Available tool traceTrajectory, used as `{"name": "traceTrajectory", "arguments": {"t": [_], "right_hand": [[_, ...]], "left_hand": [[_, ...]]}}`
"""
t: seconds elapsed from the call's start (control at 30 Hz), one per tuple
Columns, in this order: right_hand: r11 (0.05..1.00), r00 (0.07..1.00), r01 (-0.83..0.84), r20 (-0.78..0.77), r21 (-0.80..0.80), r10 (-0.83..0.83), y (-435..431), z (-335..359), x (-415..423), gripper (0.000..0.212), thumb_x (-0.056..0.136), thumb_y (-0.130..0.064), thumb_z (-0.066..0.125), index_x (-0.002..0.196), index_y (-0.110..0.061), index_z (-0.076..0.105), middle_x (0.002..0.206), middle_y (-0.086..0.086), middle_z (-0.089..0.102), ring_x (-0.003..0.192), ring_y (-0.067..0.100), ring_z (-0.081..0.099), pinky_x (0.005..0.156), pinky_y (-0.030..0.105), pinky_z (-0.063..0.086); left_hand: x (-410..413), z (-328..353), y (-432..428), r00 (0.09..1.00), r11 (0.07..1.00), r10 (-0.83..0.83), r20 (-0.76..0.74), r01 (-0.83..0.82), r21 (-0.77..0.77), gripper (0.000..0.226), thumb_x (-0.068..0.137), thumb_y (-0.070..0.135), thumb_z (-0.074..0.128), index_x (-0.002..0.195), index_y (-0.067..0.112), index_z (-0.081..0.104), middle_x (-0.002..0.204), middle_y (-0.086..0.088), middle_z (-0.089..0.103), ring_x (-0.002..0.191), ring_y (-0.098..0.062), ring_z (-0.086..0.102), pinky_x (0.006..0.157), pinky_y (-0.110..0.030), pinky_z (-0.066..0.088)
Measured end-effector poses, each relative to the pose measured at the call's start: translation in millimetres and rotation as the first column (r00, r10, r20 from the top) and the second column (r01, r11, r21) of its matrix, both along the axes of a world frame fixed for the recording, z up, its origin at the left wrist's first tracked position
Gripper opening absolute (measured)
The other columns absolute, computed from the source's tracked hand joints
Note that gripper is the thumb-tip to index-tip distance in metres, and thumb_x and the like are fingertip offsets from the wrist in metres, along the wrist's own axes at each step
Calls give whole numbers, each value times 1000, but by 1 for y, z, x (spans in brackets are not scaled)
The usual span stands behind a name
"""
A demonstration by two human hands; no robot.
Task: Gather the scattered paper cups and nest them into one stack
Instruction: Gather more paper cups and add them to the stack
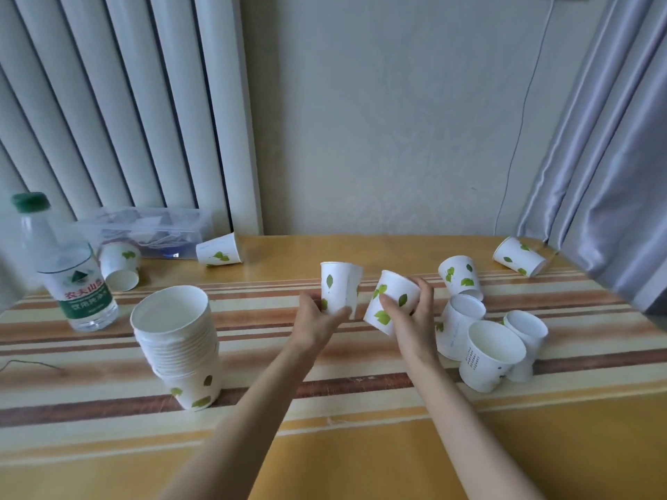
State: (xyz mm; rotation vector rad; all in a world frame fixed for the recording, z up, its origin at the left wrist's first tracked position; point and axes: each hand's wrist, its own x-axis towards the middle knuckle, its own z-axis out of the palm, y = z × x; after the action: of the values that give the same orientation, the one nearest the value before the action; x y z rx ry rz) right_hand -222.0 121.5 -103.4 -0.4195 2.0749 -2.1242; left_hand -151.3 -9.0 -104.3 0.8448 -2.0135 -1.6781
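White paper cups with green leaf prints lie scattered on a striped table (361, 445). A tall nested stack (180, 348) stands upright at the left. My left hand (317, 319) grips an upright cup (339, 286) near its base at the table's middle. Beside it, my right hand (415, 315) holds a second cup (391, 301), tilted left. Right of my hands, several loose cups (487, 351) cluster together, one (460, 277) upside down. Tipped-over cups lie at the far right (518, 261), far middle (218, 250) and far left (121, 265).
A plastic water bottle (68, 268) with a green cap stands at the far left. A clear plastic box (151, 229) rests against the radiator behind it. Grey curtains (613, 157) hang at the right, over the table's far corner. A thin wire (29, 362) lies at the left edge.
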Motion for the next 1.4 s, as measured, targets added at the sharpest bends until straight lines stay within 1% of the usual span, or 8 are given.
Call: {"name": "traceTrajectory", "arguments": {"t": [0.23,0.4,0.57,0.67,0.8,0.9,1.1,1.4], "right_hand": [[965,966,-247,-94,-87,239,-1,52,50,44,83,-9,64,115,-29,42,101,-1,57,81,9,60,55,15,48],[890,888,-441,-206,-121,412,-13,93,89,43,83,-9,66,117,-23,44,100,0,58,81,9,62,65,23,54],[867,863,-467,-301,-171,406,-43,119,117,41,82,-8,66,112,-24,44,95,-2,58,72,1,61,60,18,50],[864,861,-474,-298,-171,413,-54,115,125,40,81,-9,67,105,-32,45,97,-4,57,83,10,59,62,18,50],[871,867,-464,-282,-158,411,-55,100,131,39,82,-12,68,106,-33,45,98,-8,56,87,10,58,61,17,50],[879,879,-449,-257,-159,403,-51,94,130,41,82,-9,66,113,-24,43,97,-10,54,77,-5,58,56,10,46],[885,892,-432,-223,-171,393,-45,87,127,42,83,-7,65,115,-22,43,97,-9,54,81,1,57,53,10,46],[886,892,-425,-252,-185,375,-60,95,134,42,82,-9,66,112,-26,42,100,-7,54,87,10,57,59,15,49]], "left_hand": [[82,44,5,978,990,-126,-167,112,-89,93,74,20,75,142,22,13,123,-11,54,97,-13,59,82,-27,50],[140,95,-3,931,964,-220,-292,161,-211,58,88,38,59,134,19,29,125,1,53,113,-2,55,94,-25,47],[173,120,-31,881,962,27,-473,-152,-228,41,92,17,54,124,9,31,112,-9,56,85,-1,63,67,-14,53],[187,114,-52,827,938,157,-540,-296,-182,55,88,13,61,129,11,24,118,-14,56,87,-6,65,72,-22,57],[192,96,-62,868,944,78,-491,-222,-242,87,85,17,65,143,34,2,139,-10,38,112,-23,61,97,-35,48],[191,81,-65,912,931,59,-407,-197,-308,85,74,39,71,131,60,12,146,-7,32,130,-27,45,105,-49,42],[194,53,-62,959,912,109,-260,-200,-357,87,63,66,61,139,41,25,142,5,23,136,-19,27,112,-44,28],[196,37,-80,981,921,89,-171,-146,-362,78,77,72,47,142,35,29,148,-5,37,133,-22,41,109,-50,36]]}}
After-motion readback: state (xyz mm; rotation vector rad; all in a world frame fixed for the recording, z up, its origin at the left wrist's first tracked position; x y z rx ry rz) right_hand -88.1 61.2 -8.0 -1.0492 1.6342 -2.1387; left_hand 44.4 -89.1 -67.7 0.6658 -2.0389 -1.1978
